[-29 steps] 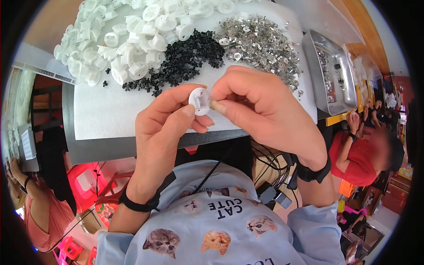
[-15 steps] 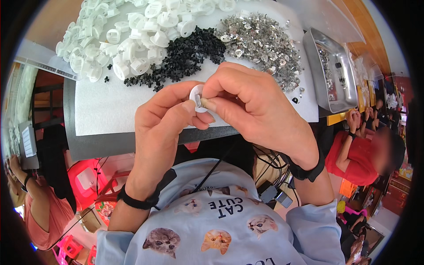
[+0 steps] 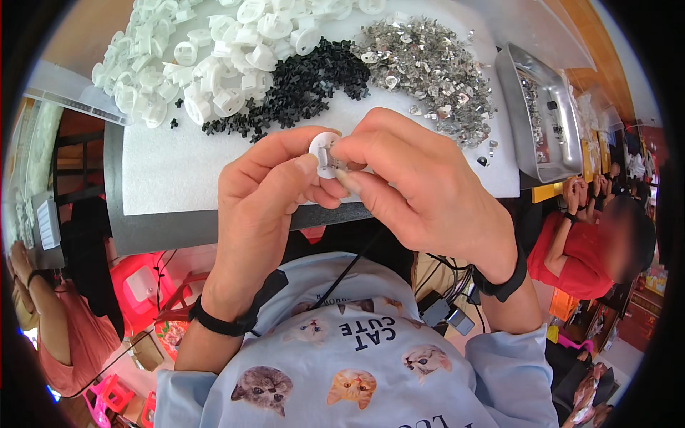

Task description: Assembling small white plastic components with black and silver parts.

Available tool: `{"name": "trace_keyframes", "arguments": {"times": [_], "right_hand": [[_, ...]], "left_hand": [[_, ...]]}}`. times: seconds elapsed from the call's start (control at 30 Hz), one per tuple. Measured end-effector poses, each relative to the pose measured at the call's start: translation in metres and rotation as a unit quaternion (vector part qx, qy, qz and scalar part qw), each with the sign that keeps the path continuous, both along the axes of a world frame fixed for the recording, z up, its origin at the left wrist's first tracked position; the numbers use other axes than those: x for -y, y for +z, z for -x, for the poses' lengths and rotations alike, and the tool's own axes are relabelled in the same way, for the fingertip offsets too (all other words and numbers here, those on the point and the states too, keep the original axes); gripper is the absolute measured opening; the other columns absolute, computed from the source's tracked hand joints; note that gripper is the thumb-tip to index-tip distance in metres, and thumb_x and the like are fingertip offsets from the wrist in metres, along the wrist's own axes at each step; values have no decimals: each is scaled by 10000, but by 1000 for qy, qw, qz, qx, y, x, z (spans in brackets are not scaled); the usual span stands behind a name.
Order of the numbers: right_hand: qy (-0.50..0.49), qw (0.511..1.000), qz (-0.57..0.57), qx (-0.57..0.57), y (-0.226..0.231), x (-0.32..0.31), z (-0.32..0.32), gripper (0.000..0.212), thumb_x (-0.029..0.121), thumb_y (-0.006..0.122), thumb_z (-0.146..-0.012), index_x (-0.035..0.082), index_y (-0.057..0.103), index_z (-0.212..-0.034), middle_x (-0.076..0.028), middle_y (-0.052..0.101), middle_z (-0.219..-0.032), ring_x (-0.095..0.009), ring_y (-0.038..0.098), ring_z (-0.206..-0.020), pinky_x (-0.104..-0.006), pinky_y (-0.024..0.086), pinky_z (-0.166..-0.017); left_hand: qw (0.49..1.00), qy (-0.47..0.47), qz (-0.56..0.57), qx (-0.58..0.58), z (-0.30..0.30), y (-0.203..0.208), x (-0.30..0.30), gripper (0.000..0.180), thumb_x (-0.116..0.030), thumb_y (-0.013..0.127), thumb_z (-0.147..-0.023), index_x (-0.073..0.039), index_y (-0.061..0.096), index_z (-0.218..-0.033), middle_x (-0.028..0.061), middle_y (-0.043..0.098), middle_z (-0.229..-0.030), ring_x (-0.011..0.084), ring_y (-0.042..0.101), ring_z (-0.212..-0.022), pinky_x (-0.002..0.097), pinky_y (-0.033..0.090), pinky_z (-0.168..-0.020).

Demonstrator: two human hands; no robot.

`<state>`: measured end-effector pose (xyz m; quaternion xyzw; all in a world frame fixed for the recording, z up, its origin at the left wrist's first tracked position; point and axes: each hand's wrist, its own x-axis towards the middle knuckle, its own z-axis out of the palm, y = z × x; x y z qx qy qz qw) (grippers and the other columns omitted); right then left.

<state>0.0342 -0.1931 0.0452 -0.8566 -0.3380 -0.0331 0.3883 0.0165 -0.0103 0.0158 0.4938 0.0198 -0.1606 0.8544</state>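
Observation:
My left hand (image 3: 267,182) pinches a small white round plastic part (image 3: 324,153) between thumb and index finger, in front of my chest, above the table's near edge. The part is tilted, showing a raised slot and some small shiny detail on its inner face. My right hand (image 3: 417,175) meets it from the right: the index fingertip rests on the inner face and the thumb is at the lower rim, with a small gap between them. Whether a tiny piece sits between these right fingertips is hidden. The other right fingers are curled behind.
On the white foam sheet (image 3: 171,171) lie heaps of white plastic parts (image 3: 214,78), small black cross-shaped pieces (image 3: 314,82) and shiny metal bits (image 3: 435,78). A metal tray (image 3: 524,135) with some pieces stands at the right. People sit at both sides; a red stool (image 3: 139,292) is at lower left.
My right index finger and thumb have spread slightly apart and shifted toward the part's right rim, uncovering more of its inner face. The left hand keeps its hold.

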Motion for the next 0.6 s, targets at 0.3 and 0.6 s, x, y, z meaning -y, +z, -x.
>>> {"name": "trace_keyframes", "arguments": {"times": [0.3, 0.6], "right_hand": [[-28, 993, -18, 115, -15, 0, 0, 189, 19, 597, -780, 31, 602, -969, -51, 518, -782, -207, 561, -600, -308, 442, -457], [-20, 995, -38, 90, -16, 2, 4, 435, -155, 591, -682, 13, 623, -1081, -99, 547, -800, -198, 553, -624, -266, 432, -494]], "left_hand": [[1000, 4, 12, 0, -2, -1, 1, 264, -78, 485, -912, 66, 584, -1110, 114, 657, -956, 138, 652, -749, 241, 543, -658], [1000, 4, 2, -6, -1, 0, 2, 258, -82, 491, -915, 62, 587, -1105, 112, 658, -949, 138, 652, -740, 238, 541, -651]]}}
